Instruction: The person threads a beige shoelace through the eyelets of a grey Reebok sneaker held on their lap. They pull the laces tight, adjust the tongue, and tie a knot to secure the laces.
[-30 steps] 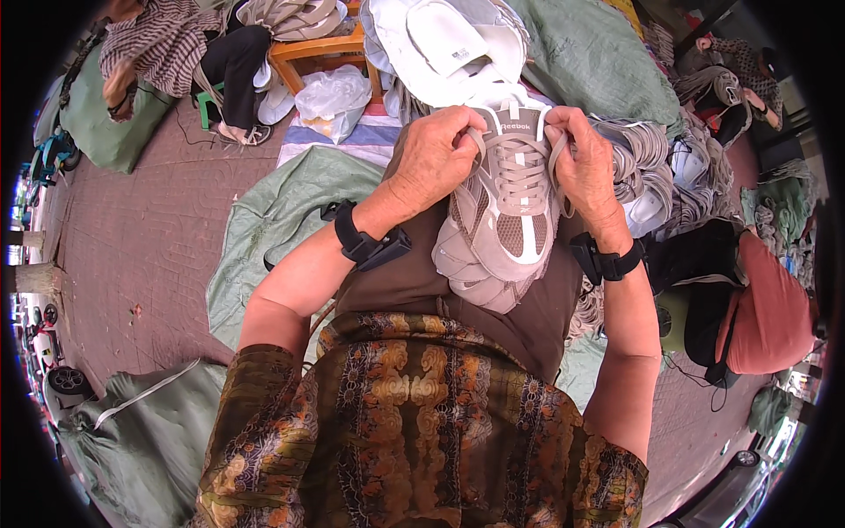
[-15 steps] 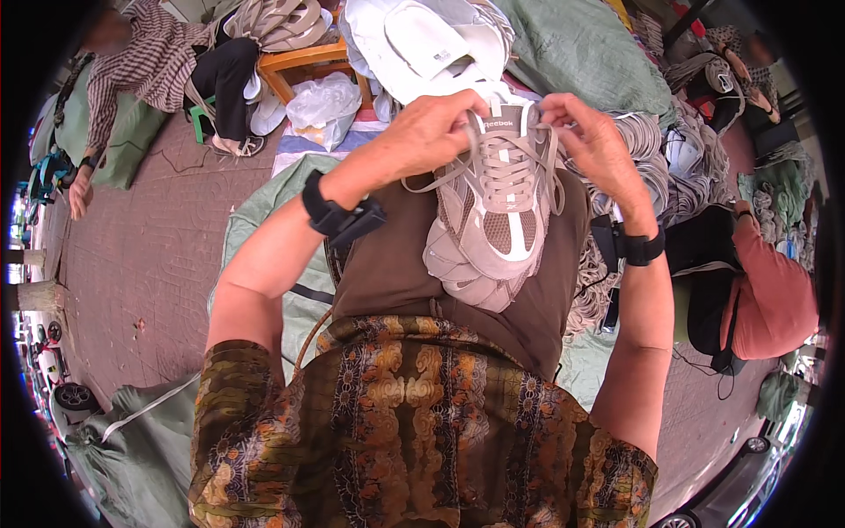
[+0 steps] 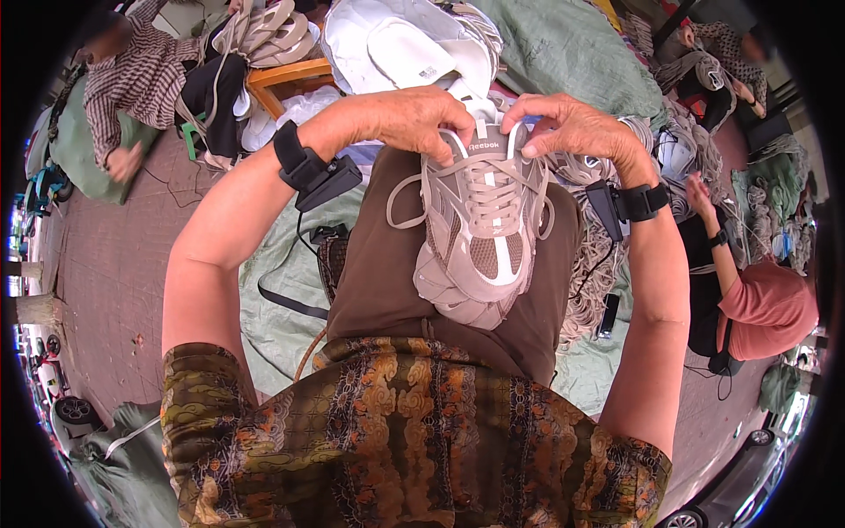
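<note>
A beige-brown sneaker upper (image 3: 495, 255) with a white stripe on its toe lies across my lap. At least one similar upper (image 3: 466, 310) is stacked beneath it. Flat laces (image 3: 491, 195) criss-cross its front, and a lace loop hangs out on either side. My left hand (image 3: 421, 121) pinches the left edge of the collar between thumb and fingers. On the opposite edge, thumb and forefinger of my right hand (image 3: 572, 130) grip the white-lined collar. The tongue (image 3: 484, 143) stands between both hands. The fingertips inside the collar are partly hidden.
White shoe parts fill a large white bag (image 3: 348, 48) ahead, beside a wooden stool (image 3: 286, 77). Bundled laces and uppers (image 3: 585, 304) lie to my right. Green sheeting (image 3: 572, 53) covers a heap behind. Co-workers sit at far left, far right and right. A black strap (image 3: 290, 302) lies left of my lap.
Both hands have shifted from the lace ends beside the tongue onto the collar edges. The left lace now hangs as a loose loop. The right-hand co-worker has raised a hand.
</note>
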Demonstrator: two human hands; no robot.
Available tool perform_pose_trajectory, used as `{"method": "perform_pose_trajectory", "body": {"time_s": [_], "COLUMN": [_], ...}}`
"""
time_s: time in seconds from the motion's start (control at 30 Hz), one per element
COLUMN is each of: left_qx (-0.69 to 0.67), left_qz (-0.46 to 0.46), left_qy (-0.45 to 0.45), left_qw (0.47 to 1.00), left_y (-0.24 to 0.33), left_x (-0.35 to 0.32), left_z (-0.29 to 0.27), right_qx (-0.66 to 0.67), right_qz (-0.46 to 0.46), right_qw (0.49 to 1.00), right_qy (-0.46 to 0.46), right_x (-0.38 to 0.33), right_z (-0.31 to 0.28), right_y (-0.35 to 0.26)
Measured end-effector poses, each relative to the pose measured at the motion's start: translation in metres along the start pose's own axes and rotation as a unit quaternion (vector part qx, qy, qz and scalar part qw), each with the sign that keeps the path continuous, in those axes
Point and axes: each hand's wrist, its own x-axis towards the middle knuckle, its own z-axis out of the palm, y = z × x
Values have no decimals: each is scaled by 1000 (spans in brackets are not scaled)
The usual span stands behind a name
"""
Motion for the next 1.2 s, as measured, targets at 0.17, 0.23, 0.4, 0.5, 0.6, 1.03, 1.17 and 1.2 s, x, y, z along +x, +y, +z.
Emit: {"method": "perform_pose_trajectory", "body": {"time_s": [0.17, 0.23, 0.4, 0.5, 0.6, 1.03, 1.17, 1.2], "left_qx": [-14, -12, 2, 35, 108, 261, 252, 217], "left_qz": [53, 69, 61, 18, -34, 215, 336, 365], "left_qy": [20, 18, -3, -19, 7, 313, 322, 314], "left_qw": [998, 997, 998, 999, 993, 887, 848, 849], "left_y": [-10, -13, -4, -3, 4, 29, 79, 92], "left_x": [11, 10, 3, 17, 30, 5, -12, -18], "left_z": [6, 7, 5, 2, 12, 60, 95, 102], "right_qx": [40, -24, -59, -199, -437, -259, -267, -281], "right_qz": [-46, -80, -78, -57, -21, 23, -102, -146], "right_qw": [998, 996, 995, 978, 898, 952, 929, 919], "right_qy": [13, 30, 1, 4, 51, 165, 233, 235], "right_x": [5, 10, 17, 21, 33, 35, 35, 33], "right_z": [3, 7, 5, 5, 34, 44, 58, 62], "right_y": [8, 12, 19, 2, -27, -18, -34, -51]}}
